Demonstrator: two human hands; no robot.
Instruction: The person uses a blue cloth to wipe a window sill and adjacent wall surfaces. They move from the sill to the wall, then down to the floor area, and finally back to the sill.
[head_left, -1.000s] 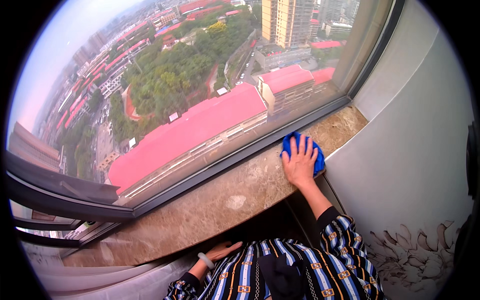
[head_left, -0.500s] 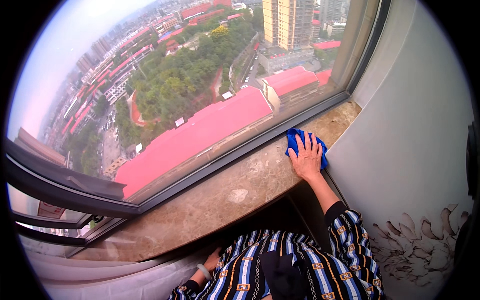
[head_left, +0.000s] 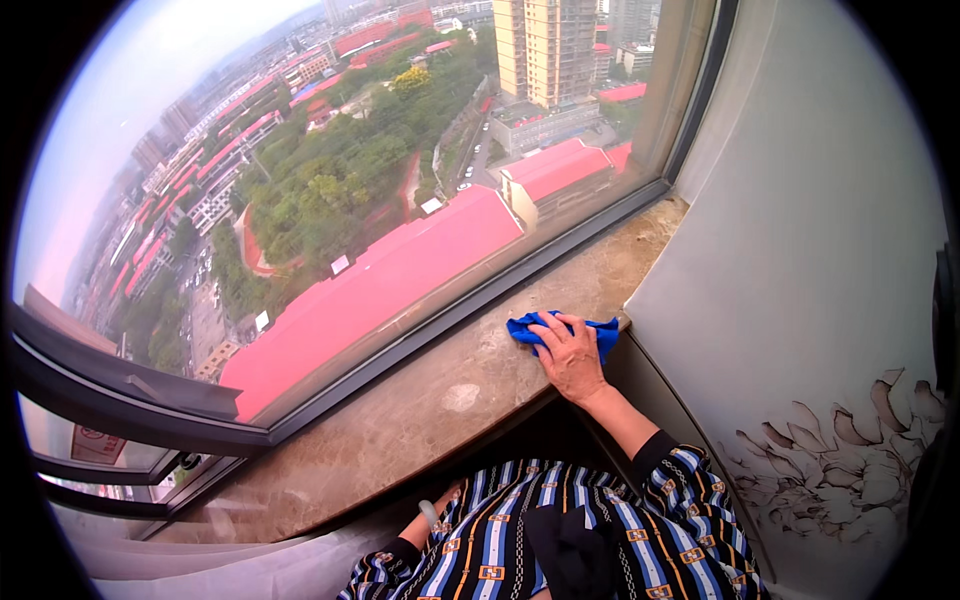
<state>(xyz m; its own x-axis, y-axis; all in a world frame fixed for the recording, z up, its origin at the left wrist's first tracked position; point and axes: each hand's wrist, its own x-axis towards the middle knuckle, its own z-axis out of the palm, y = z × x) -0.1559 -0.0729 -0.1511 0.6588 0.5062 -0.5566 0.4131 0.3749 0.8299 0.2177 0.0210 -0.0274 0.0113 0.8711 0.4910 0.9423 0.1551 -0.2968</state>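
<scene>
Along the window runs a brown marble sill (head_left: 340, 455). On its right part lies a crumpled blue cloth (head_left: 607, 335), under my right hand (head_left: 572, 362). The fingers are bent over the cloth and press it against the stone near the sill's front edge. My left hand (head_left: 450, 496) hangs low beside my body, below the sill's edge, with a pale bangle at the wrist. Its fingers are hidden behind my patterned top.
A large window pane (head_left: 330, 190) in a dark frame (head_left: 480, 300) rises behind the sill. At the left an opened window sash (head_left: 110, 395) juts inward. A white curtain (head_left: 200, 570) hangs at the lower left. The pale wall (head_left: 800, 220) bounds the right side.
My right hand has drawn the cloth from the sill's far right corner leftward and nearer to me. My left hand has slipped further behind my top. The view has shifted slightly.
</scene>
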